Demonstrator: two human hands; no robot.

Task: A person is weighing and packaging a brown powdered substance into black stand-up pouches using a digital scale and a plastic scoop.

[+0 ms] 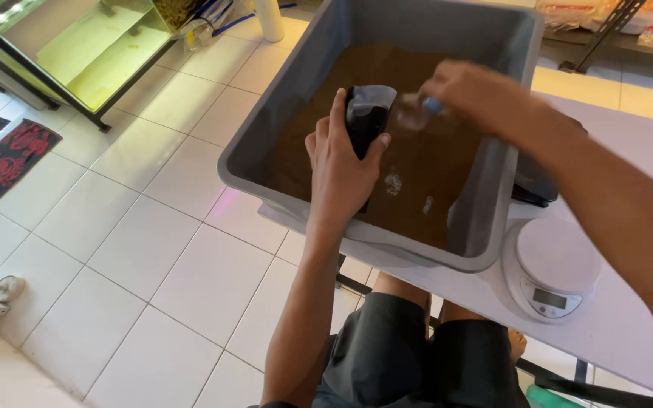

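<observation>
Looks like a small shop or packing spot — not a home kitchen. White tiled floor [153, 227] throughout, a glass display case [77, 45] on a dark metal frame at the upper left, shelves with bagged goods [614, 19] at the upper right. On the white table [629, 332]: a large grey tub [447, 23] of brown granular stuff beside a round white digital scale [552, 276] — gear for weighing out portions.

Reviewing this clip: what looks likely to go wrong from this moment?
1. The large grey plastic tub of brown granules overhangs the white table edge and might tip.
2. The right hand tilts a small clear scoop toward the black pouch in the left hand; granules may miss its narrow opening.
</observation>
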